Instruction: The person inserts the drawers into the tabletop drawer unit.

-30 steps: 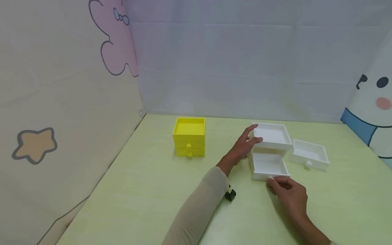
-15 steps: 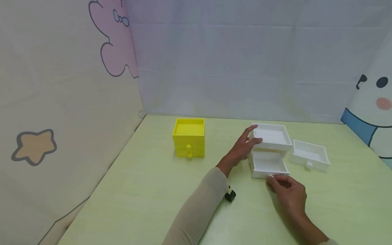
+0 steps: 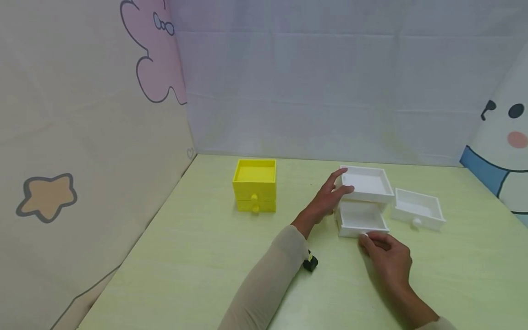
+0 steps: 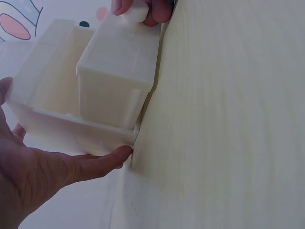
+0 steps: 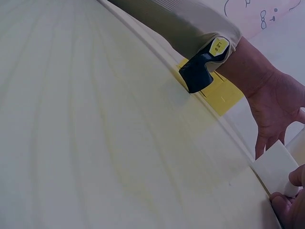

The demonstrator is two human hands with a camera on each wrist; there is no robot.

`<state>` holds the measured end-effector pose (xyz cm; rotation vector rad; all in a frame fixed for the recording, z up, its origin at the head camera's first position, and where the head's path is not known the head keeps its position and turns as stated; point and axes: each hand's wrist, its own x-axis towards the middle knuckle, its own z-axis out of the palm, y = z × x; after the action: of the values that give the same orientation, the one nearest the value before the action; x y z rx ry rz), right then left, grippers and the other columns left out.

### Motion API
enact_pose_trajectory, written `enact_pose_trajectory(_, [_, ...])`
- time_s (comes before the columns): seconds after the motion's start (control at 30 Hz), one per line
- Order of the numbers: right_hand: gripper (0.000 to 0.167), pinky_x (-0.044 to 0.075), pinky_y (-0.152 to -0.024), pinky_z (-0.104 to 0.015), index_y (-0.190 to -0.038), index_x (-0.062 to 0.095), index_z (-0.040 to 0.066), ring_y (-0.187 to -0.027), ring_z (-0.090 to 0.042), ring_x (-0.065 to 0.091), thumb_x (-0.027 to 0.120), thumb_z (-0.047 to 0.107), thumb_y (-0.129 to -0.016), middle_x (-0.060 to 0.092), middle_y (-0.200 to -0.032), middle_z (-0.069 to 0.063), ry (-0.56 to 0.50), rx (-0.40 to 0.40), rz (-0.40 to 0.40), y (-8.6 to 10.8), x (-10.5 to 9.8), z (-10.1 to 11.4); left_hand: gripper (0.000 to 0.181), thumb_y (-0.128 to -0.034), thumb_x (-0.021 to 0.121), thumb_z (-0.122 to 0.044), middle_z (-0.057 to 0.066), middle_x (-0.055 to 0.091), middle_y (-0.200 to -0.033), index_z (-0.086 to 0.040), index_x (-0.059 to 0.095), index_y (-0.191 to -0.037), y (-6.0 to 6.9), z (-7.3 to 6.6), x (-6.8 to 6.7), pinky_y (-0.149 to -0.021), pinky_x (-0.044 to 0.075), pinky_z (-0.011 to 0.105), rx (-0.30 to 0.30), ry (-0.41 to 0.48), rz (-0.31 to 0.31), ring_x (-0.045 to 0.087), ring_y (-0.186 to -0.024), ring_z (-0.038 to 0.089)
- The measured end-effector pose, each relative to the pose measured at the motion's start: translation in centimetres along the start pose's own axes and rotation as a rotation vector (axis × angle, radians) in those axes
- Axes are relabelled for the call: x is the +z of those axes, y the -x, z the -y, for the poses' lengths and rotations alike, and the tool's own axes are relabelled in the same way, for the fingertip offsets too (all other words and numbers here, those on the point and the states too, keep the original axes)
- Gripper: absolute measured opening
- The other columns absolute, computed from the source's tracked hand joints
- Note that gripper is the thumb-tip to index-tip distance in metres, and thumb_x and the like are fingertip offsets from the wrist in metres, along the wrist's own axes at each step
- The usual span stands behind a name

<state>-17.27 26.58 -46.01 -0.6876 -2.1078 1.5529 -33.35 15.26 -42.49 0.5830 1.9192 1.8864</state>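
A white two-level cabinet point(image 3: 367, 182) stands right of centre, with a white drawer point(image 3: 362, 219) sticking out of its lower level toward the person. The left hand point(image 3: 326, 198) grips the cabinet's left side, thumb and fingers spread along it; the left wrist view shows this hand point(image 4: 43, 167) against the cabinet wall. At the drawer's front, the right hand point(image 3: 389, 261) pinches the round knob between thumb and fingers. In the left wrist view the drawer point(image 4: 114, 71) sits partly inside the lower opening, and the upper opening beside it holds no drawer.
A second white drawer point(image 3: 418, 206) with a round knob lies right of the cabinet. Further left stands a yellow two-drawer cabinet point(image 3: 255, 188). A black device point(image 3: 310, 261) is at the left wrist. Fabric walls with printed figures border the table point(image 3: 185, 256).
The right hand has moved slightly away from the person, and the lower drawer has slid a little further into the cabinet. The left hand has stayed in place.
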Motion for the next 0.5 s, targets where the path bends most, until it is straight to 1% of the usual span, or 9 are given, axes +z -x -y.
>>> enact_pose_trajectory(0.1, [0.031, 0.049, -0.061, -0.011, -0.103, 0.071, -0.003, -0.064, 0.004, 0.067, 0.081, 0.021, -0.085, 0.073, -0.071, 0.01, 0.014, -0.002, -0.008, -0.07, 0.07, -0.03, 0.054, -0.0942, 0.063, -0.043, 0.002, 0.049, -0.135, -0.053, 0.041, -0.143, -0.02, 0.0, -0.07, -0.077, 0.054, 0.044, 0.001, -0.014, -0.001, 0.059, -0.097, 0.018])
enact_pose_trajectory(0.23, [0.031, 0.049, -0.061, -0.011, -0.104, 0.071, -0.004, -0.064, 0.004, 0.067, 0.081, 0.02, -0.085, 0.073, -0.071, 0.01, 0.0, -0.006, -0.007, -0.11, 0.17, -0.01, 0.054, -0.0942, 0.063, -0.043, 0.002, 0.049, -0.136, -0.053, 0.041, -0.143, -0.03, -0.05, -0.1, -0.078, 0.054, 0.045, 0.0, -0.016, -0.004, 0.06, -0.098, 0.019])
enact_pose_trajectory(0.37, [0.031, 0.049, -0.061, -0.011, -0.104, 0.071, -0.004, -0.064, 0.006, 0.066, 0.081, 0.019, -0.085, 0.073, -0.071, 0.01, -0.001, -0.023, -0.012, -0.2, 0.33, 0.04, 0.055, -0.0937, 0.064, -0.042, 0.003, 0.049, -0.134, -0.052, 0.042, -0.143, -0.05, -0.09, -0.01, -0.079, 0.053, 0.048, -0.012, 0.003, -0.011, 0.06, -0.1, 0.022])
enact_pose_trajectory(0.5, [0.032, 0.048, -0.062, -0.01, -0.104, 0.072, -0.003, -0.063, 0.007, 0.065, 0.081, 0.021, -0.085, 0.072, -0.071, 0.012, 0.015, -0.032, -0.026, -0.42, 0.53, 0.0, 0.054, -0.0934, 0.065, -0.041, 0.002, 0.049, -0.134, -0.053, 0.043, -0.141, -0.05, -0.1, 0.11, -0.079, 0.053, 0.048, -0.025, 0.019, -0.016, 0.059, -0.099, 0.021])
